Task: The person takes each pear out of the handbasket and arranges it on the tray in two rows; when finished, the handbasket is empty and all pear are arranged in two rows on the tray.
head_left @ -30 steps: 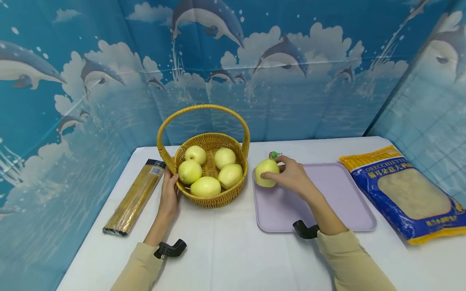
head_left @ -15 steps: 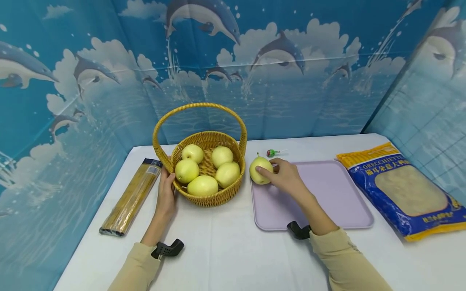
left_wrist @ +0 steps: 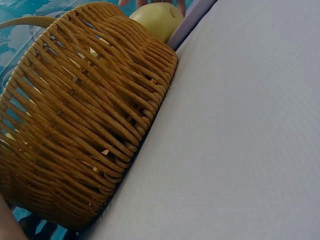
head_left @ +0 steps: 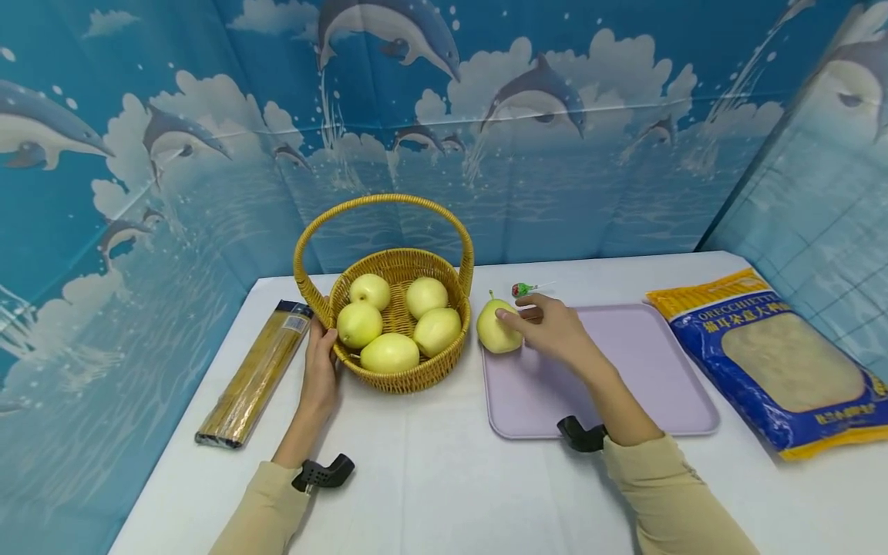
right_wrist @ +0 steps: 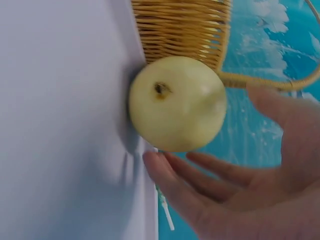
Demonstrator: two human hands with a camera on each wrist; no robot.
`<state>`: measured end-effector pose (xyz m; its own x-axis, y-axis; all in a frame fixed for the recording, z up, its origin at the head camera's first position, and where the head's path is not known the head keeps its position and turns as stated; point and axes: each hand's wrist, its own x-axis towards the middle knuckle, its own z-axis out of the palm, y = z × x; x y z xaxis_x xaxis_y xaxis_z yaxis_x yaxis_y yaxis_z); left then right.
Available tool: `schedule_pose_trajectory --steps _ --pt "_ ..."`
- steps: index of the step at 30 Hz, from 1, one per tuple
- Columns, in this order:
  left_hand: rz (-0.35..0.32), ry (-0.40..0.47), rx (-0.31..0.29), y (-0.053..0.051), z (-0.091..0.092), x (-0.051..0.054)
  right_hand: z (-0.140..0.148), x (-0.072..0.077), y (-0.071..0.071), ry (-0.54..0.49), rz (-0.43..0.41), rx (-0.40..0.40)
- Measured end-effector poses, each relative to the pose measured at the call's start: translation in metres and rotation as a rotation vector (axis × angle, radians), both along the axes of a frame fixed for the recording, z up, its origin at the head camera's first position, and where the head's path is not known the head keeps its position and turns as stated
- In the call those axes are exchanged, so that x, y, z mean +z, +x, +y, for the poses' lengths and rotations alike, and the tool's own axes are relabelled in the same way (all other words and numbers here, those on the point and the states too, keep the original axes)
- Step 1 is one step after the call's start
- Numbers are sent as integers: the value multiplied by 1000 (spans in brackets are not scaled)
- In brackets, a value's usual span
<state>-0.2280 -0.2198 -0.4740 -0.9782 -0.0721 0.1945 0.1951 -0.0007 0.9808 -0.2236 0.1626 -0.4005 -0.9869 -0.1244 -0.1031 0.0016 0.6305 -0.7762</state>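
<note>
At the purple tray's point(head_left: 645, 370) upper left corner a yellow-green pear point(head_left: 498, 330) stands with its stem up. My right hand point(head_left: 555, 335) is just right of it, thumb over its near side; in the right wrist view, the thumb and fingers of that hand point(right_wrist: 250, 175) are spread apart around the pear point(right_wrist: 175, 107), thumb clear of it. My left hand point(head_left: 319, 374) holds the left side of the wicker basket point(head_left: 409, 381), thumb at the rim by the handle's base. Several pears point(head_left: 390, 354) lie inside. The left wrist view shows the basket's woven wall point(left_wrist: 85, 115).
Left of the basket lies a long clear-wrapped pack point(head_left: 253, 378) with dark ends. A small wrapped lollipop point(head_left: 522, 290) lies behind the tray. A blue and yellow pasta bag point(head_left: 777, 370) is at the right. A dolphin-print curtain point(head_left: 416, 193) hangs behind the white table point(head_left: 444, 478).
The pear on the tray has shifted slightly left and tipped to stem-up. My right thumb and fingers have loosened from it. My left hand stays on the basket.
</note>
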Motion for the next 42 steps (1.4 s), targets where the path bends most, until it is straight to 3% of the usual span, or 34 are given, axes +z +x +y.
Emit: schedule_pose_trajectory --steps 6,19,27,34,42 --pt "7 -12 7 0 1 1 4 5 1 -67 -73 73" --pt "18 -2 12 1 -1 -1 -20 25 13 -126 254 30" --pt "21 9 4 -1 1 0 -58 28 26 -212 298 128" --pt "10 5 -8 -4 2 -3 -100 22 17 -253 368 231" --pt "5 -7 2 -2 1 -2 -152 16 3 -424 282 330"
